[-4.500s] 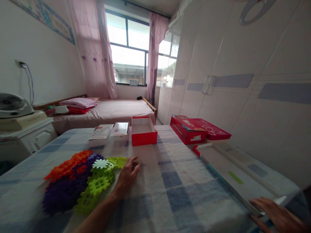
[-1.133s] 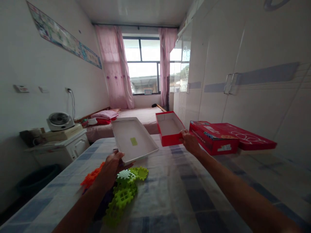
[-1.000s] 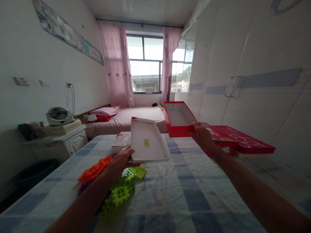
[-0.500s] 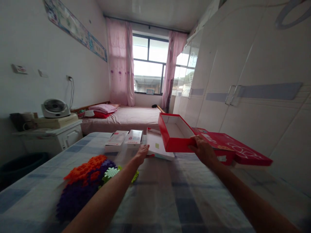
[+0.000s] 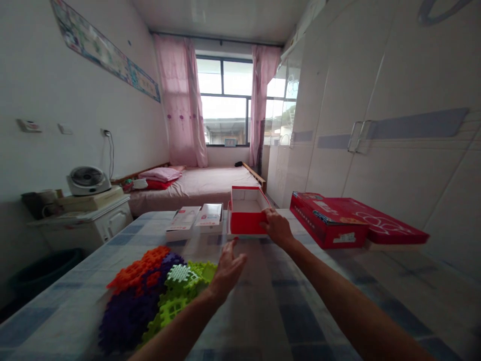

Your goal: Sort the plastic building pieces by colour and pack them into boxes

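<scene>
Two forearms run out of view at the bottom edge, and the left one covers part of the green tiles [image 5: 171, 308] beside it. Left of that forearm, the purple tiles [image 5: 130, 318] melt into one dark mass whose separate pieces are hard to make out; the orange tiles [image 5: 145, 268] lie just beyond them, with a pale tile [image 5: 179, 273] on the green ones, nearer the left hand [image 5: 226, 265].

That hand is open, fingers spread above the checked cloth [image 5: 259, 306]; whether a fingertip touches the shallow white tray [image 5: 245, 236] just ahead cannot be told. Half a second ago it was at the tray's near corner, and the inside showed a yellowish-green strip. Now the open red box [image 5: 248, 223] covers that inside, leaving only edges visible.

Farther out, the right hand [image 5: 276, 226] is clamped on the red box's near right corner; the hands are apart. The box, held tilted before, now sits more level over the tray, ahead of the left hand and left of the right. Its near wall hides its floor, and how deep it sits in the tray is unclear.

Beyond the left hand, to its left, lie two white boxes [image 5: 210, 218]; to the right hand's right, a printed red box [image 5: 326, 220] partly blocks a flat red box [image 5: 394, 223].
</scene>
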### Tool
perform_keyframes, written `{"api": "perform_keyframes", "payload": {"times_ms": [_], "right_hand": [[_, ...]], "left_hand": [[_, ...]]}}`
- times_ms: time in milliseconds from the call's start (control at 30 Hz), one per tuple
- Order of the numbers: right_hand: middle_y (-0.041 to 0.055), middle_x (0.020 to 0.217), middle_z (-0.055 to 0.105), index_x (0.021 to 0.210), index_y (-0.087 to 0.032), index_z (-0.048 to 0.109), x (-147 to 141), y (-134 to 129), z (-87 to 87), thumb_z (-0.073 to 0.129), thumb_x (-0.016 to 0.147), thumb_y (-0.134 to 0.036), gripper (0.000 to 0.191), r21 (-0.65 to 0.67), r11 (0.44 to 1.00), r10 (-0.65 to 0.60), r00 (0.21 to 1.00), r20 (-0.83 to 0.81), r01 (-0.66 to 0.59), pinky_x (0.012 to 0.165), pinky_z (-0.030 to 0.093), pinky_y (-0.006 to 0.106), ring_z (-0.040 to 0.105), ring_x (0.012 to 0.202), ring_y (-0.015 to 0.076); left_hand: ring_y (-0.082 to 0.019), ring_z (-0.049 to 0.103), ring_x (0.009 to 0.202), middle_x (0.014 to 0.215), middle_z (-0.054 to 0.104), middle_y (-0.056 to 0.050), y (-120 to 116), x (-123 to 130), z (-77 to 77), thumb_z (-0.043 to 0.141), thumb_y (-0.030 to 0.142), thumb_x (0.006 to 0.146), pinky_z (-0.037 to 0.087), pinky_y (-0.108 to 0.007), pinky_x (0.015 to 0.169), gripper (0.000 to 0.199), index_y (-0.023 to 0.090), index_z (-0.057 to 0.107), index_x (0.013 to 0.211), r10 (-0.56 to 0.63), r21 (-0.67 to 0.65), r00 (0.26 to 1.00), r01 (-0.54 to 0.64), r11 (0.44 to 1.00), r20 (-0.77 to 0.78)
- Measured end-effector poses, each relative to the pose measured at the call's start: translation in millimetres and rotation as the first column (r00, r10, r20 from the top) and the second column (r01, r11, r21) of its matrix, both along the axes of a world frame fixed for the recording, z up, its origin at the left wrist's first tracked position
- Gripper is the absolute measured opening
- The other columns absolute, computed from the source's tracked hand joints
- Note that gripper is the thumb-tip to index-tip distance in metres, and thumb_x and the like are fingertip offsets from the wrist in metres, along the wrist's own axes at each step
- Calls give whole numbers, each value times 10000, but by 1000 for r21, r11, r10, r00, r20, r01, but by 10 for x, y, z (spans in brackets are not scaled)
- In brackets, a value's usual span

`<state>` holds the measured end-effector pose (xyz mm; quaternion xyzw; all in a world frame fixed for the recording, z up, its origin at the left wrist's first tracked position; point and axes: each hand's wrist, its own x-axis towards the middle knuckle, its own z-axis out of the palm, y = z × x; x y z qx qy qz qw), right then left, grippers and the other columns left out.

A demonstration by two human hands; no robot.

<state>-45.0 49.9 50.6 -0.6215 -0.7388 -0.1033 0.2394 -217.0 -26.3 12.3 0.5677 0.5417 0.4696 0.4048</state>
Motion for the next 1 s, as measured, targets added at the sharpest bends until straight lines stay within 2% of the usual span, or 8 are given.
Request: {"api": "perform_keyframes", "payload": {"times_ms": [167,233,433,533,633,733,800,1000], "right_hand": [[90,1166,541,1145,-209,469,-245,211,-135,463,846,-208,300,-51,998,-25,1000,-7,25,699,425,274,608,894,186],[104,1189,527,1185,-208,449,-291,238,-191,456,844,-203,341,-68,997,-39,999,-3,39,688,435,274,612,888,189],[112,1319,423,1337,-232,304,-233,116,-213,475,840,-259,526,-34,998,-42,999,13,43,710,454,272,600,934,188],[111,1354,390,1344,-223,299,48,-6,-181,474,845,-288,533,37,996,-80,997,24,79,789,442,283,544,1044,199],[108,1270,474,1259,-187,414,557,-127,-156,470,837,-262,433,168,960,-233,972,42,223,874,400,321,482,1115,221],[147,1136,537,1151,-126,492,1094,-235,-128,444,841,-254,339,206,902,-388,922,2,379,841,402,363,501,1047,247],[160,1091,546,1106,-105,514,1343,-295,-103,429,847,-249,309,223,878,-433,901,-5,423,823,403,366,511,1002,247],[138,1073,561,1125,-123,528,1583,-383,-77,435,847,-289,337,311,858,-458,883,104,408,832,381,365,499,999,244]], "left_hand": [[-238,249,1352,1453,307,-117,-514,159,-228,496,188,710,269,-372,1079,565,139,455,1271,-151,9,974,154,988,-169],[-232,232,1360,1462,297,-106,-655,200,-326,494,169,710,238,-384,1099,561,154,466,1270,-171,65,959,191,979,-226],[-242,256,1350,1468,283,-100,-800,196,-527,480,84,698,255,-430,1099,572,170,484,1263,-147,286,919,261,922,-366],[-245,288,1336,1453,313,-93,-788,153,-570,469,77,713,284,-440,1085,534,184,514,1234,-142,350,907,291,890,-396],[-262,329,1314,1430,348,-112,-782,130,-576,473,84,717,313,-461,1065,497,175,544,1200,-140,369,902,303,879,-408],[-264,348,1303,1416,373,-109,-786,142,-564,475,86,716,330,-462,1054,484,185,561,1182,-155,356,907,305,883,-392],[-263,351,1301,1408,387,-102,-785,157,-563,476,86,712,325,-461,1057,481,195,573,1170,-169,337,911,304,891,-375],[-271,360,1294,1400,397,-106,-747,143,-591,481,99,702,311,-469,1062,468,186,588,1150,-185,273,920,287,918,-345]]}}
